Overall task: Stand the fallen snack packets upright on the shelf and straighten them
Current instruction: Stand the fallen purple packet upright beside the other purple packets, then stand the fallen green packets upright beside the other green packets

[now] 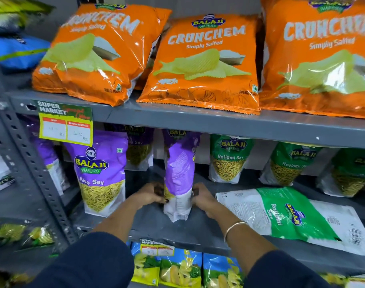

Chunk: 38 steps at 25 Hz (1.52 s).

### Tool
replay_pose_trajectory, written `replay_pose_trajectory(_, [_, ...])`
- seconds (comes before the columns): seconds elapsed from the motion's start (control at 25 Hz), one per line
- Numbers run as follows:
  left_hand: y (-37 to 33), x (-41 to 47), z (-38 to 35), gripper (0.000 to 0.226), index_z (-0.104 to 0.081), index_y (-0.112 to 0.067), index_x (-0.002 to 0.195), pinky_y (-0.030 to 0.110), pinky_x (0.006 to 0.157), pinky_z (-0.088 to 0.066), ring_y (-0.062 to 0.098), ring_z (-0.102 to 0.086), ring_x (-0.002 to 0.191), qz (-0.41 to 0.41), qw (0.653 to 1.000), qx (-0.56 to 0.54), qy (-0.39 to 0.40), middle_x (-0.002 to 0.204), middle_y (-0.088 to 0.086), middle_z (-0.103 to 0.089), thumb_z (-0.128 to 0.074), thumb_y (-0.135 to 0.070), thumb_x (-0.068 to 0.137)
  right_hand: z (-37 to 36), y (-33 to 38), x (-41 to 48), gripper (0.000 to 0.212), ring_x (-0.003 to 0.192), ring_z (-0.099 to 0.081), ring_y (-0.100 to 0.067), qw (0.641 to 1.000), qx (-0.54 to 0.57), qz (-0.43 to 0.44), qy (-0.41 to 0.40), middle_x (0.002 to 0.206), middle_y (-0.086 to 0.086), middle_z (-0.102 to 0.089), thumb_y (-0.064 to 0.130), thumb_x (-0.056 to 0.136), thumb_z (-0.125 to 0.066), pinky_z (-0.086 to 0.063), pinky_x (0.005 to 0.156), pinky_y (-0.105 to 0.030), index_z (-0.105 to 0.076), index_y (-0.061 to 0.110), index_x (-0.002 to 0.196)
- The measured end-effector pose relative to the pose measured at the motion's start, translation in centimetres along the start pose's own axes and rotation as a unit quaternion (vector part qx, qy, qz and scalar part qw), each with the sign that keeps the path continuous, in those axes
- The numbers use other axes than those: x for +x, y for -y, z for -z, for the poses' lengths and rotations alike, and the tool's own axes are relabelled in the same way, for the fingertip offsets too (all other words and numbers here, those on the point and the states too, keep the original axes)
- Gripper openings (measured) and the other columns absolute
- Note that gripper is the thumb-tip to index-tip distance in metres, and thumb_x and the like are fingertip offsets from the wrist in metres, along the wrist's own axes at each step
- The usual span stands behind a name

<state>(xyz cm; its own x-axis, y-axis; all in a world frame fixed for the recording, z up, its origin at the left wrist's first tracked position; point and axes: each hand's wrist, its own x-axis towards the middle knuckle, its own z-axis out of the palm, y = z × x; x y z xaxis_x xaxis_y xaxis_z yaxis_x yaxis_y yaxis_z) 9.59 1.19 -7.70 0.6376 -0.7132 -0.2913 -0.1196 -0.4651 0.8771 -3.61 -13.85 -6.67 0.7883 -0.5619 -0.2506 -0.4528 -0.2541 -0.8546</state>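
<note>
A purple Aloo Sev packet [180,173] stands upright on the middle grey shelf [200,229], turned edge-on toward me. My left hand [150,194] grips its lower left side and my right hand [203,197] grips its lower right side. A green Ratlami Sev packet [291,217] lies flat on its back on the same shelf, to the right of my right hand. Another purple Aloo Sev packet [100,171] stands facing forward on the left.
Three green Ratlami Sev packets [229,159] stand at the back right. Orange Crunchem bags [202,63] lean on the shelf above. A price tag [66,123] hangs from that shelf's edge. Blue and yellow packets [177,269] fill the shelf below. A perforated upright [32,169] stands left.
</note>
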Motion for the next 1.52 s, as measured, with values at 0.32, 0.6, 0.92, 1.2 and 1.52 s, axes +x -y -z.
replay_pose_trajectory(0.32, [-0.9,0.7,1.3,0.042,-0.047,-0.022,0.1,0.027,0.072,-0.045,0.015,-0.057,0.081,0.048,0.997,-0.031,0.052,0.082,0.005,-0.058,-0.062,0.011,0.077,-0.5,-0.6,0.8,0.095,0.129,-0.041,-0.03,0.997,-0.031,0.064,0.019,0.131,-0.015,-0.048,0.023,0.051,-0.087,-0.035,0.111,-0.044,-0.036,0.009,0.13])
replay_pose_trajectory(0.6, [-0.9,1.6,-0.3,0.095,-0.038,-0.009,0.129,0.041,0.105,-0.044,0.025,-0.053,0.117,-0.02,0.998,-0.04,-0.045,0.12,0.008,-0.057,-0.088,-0.014,0.048,2.5,-0.7,3.4,0.08,0.111,-0.059,-0.035,0.998,0.036,0.05,0.034,0.12,-0.023,-0.063,-0.014,0.051,-0.075,-0.05,0.096,-0.045,-0.048,0.003,0.125])
replay_pose_trajectory(0.92, [-2.2,0.2,-1.4,0.096,-0.033,-0.007,0.13,0.044,0.074,-0.054,0.028,-0.058,0.105,0.199,0.968,0.148,0.03,0.123,0.009,-0.052,-0.082,-0.047,0.057,4.9,-0.1,1.9,0.054,0.097,-0.06,-0.03,0.998,0.029,0.049,-0.007,0.103,-0.016,-0.061,-0.001,0.059,-0.078,-0.055,0.079,-0.045,-0.052,0.002,0.106])
replay_pose_trajectory(1.2, [-10.9,-0.5,-9.9,0.035,-0.047,-0.009,0.066,0.019,0.039,-0.05,0.01,-0.06,0.036,0.135,0.929,0.233,0.254,0.037,0.0,-0.062,-0.039,-0.024,0.097,12.9,-0.4,-6.7,0.063,0.03,-0.06,-0.018,0.955,0.008,-0.294,0.039,0.032,-0.014,-0.059,0.046,0.094,-0.038,-0.043,0.029,-0.019,-0.049,-0.016,0.092])
replay_pose_trajectory(1.52, [-12.8,7.2,-18.0,0.071,-0.02,-0.005,0.146,0.028,0.101,-0.037,0.029,-0.033,0.138,-0.076,0.939,0.312,0.12,0.153,0.014,-0.027,-0.051,-0.035,0.09,12.4,-12.1,-6.8,0.082,0.086,-0.057,-0.033,0.876,0.384,-0.281,-0.084,0.115,-0.017,-0.053,0.05,0.056,-0.074,-0.052,0.066,-0.05,-0.044,0.011,0.121])
